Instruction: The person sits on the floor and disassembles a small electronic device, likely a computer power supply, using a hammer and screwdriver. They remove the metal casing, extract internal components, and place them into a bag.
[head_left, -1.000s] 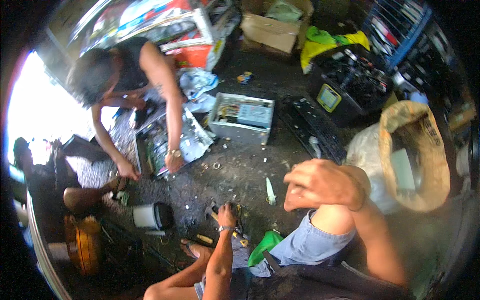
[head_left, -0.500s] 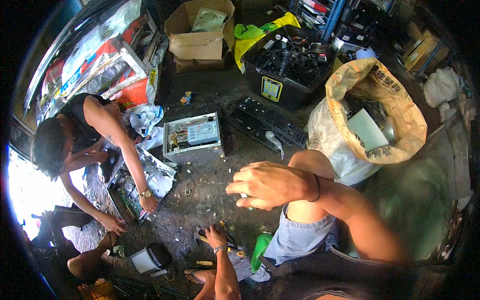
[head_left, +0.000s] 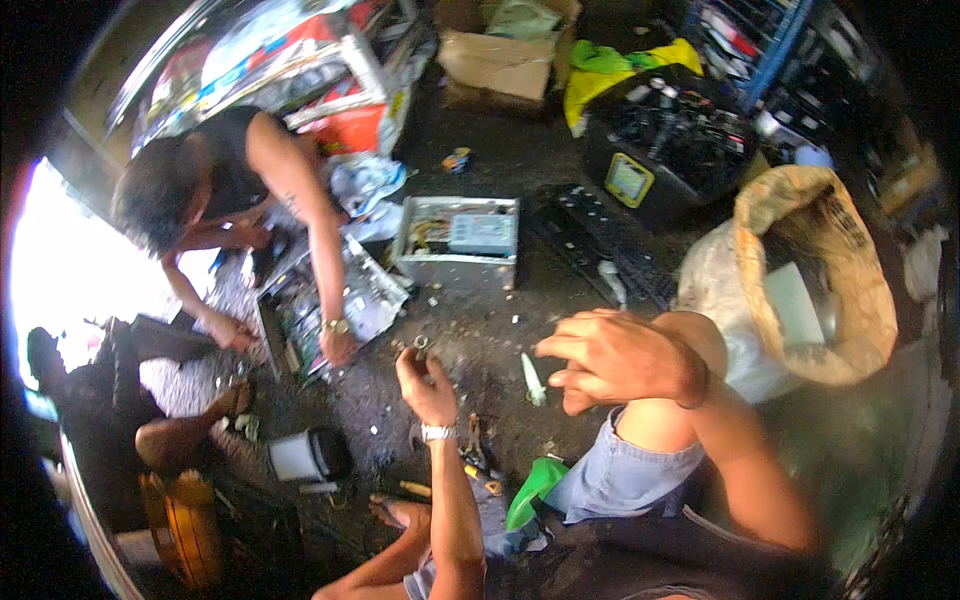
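My left hand (head_left: 428, 390), with a pale wristband, reaches over the floor with its fingers apart. Close by its fingertips lies a small metal ring (head_left: 421, 342). Below the wrist are a hammer and pliers (head_left: 475, 440) and a yellow-handled tool (head_left: 484, 480). My right hand (head_left: 628, 360), a dark band at its wrist, hovers before my bent knee, fingers spread and nothing visible in them. Just left of its fingertips is a pale, narrow, blurred piece (head_left: 532, 380); I cannot tell whether it is in the air or on the floor.
A co-worker (head_left: 240, 170) bends over an opened device with a circuit board (head_left: 290, 330). Beyond my hands are an open computer case (head_left: 460, 275), keyboards (head_left: 590, 240), a bin of cables (head_left: 610, 140) and a cardboard box (head_left: 495, 60). A large sack (head_left: 745, 225) stands right.
The view has shifted, so the scene sits farther right. My left hand has left the tools and moved up toward the ring. The pale piece at my right fingers is now apart from them.
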